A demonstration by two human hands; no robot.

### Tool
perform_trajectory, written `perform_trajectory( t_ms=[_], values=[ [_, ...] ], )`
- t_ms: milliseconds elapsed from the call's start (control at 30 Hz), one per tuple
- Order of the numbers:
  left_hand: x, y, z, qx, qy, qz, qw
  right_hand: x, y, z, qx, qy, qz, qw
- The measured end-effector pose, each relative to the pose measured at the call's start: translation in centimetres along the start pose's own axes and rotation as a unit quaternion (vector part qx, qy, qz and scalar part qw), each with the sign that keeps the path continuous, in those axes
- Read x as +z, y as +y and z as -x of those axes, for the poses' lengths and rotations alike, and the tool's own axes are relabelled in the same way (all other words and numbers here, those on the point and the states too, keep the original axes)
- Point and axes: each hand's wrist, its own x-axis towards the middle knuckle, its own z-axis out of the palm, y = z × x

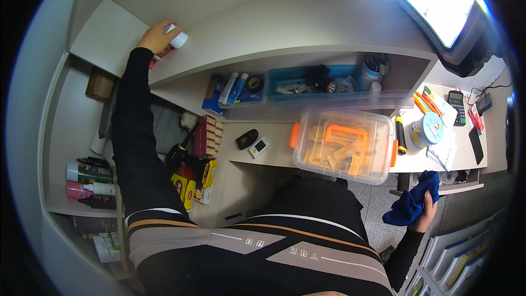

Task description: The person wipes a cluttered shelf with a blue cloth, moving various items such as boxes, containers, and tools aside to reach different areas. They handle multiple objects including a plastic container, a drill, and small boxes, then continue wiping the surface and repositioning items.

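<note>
On the upper shelf (263,33) at the far left, my left hand (157,37) is closed round a small bottle (178,38) with a white cap. Part of a red and white thing (159,57) shows under that hand; I cannot tell if it belongs to the bottle. Low on the right, my right hand (426,215) grips a crumpled dark blue cloth (412,200), held above the floor beside the desk. Nearest to the cloth is a half-open drawer (466,187).
A clear box (345,145) with orange clasps stands on the desk before me. Behind it, a shelf holds a blue tray (296,79). At right are a white tub (427,130), a calculator (456,107) and a bright screen (438,0). Bottles (90,189) fill the left shelves.
</note>
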Motion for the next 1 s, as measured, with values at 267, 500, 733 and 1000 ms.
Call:
perform_trajectory(
  t_ms=[267,500,733,1000],
  values=[
    [1.9,10.4,-4.6,0.187,0.073,0.105,0.974,1.4,-1.5,-1.8,-0.03,0.088,0.029,0.995],
    [7.3,25.8,-12.6,0.272,0.039,0.111,0.955,-3.1,-0.7,-4.5,-0.021,0.133,-0.251,0.959],
    [6.4,24.6,-7.8,0.356,0.187,0.153,0.903,-12.5,1.4,-18.2,-0.129,0.308,0.037,0.942],
    [10.6,22.5,17.7,0.311,-0.016,0.28,0.908,-14.3,-11.0,-25.8,-0.204,0.26,0.582,0.743]
  ],
)
